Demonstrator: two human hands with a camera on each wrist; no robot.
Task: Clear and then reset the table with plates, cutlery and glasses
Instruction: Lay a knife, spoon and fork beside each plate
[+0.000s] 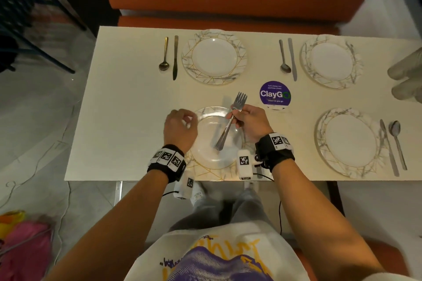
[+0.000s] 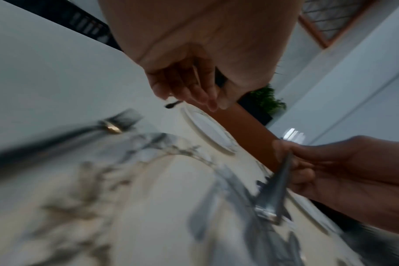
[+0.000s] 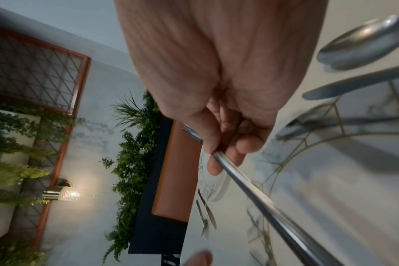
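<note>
The left hand (image 1: 180, 129) hovers over the left rim of the near plate (image 1: 205, 155), fingers loosely curled and holding nothing. The right hand (image 1: 250, 122), just beside it over the same plate, pinches a fork (image 1: 230, 121) by the upper handle, tines pointing away from the person and the handle end slanting down toward the plate's centre; whether that end touches the plate cannot be told.

The step in hand looks like cutlery handling at the near-left setting: either the fork is being lifted off for clearing or brought in to be laid beside the plate. From this moment alone that cannot be decided. The next move calls for carrying the fork clear of the plate rim and keeping it level.

The plate under the hands holds nothing but perhaps the fork's tip. Beyond the left hand, a spoon (image 1: 164, 55) and knife (image 1: 175, 57) lie beside a far plate (image 1: 189, 59), empty. Beyond the right hand, a second far plate (image 1: 306, 61) is empty, cutlery to its left. Right of the right hand, another plate (image 1: 322, 134) is empty, knife and spoon alongside. No glasses show clearly on the table (image 1: 127, 102).
</note>
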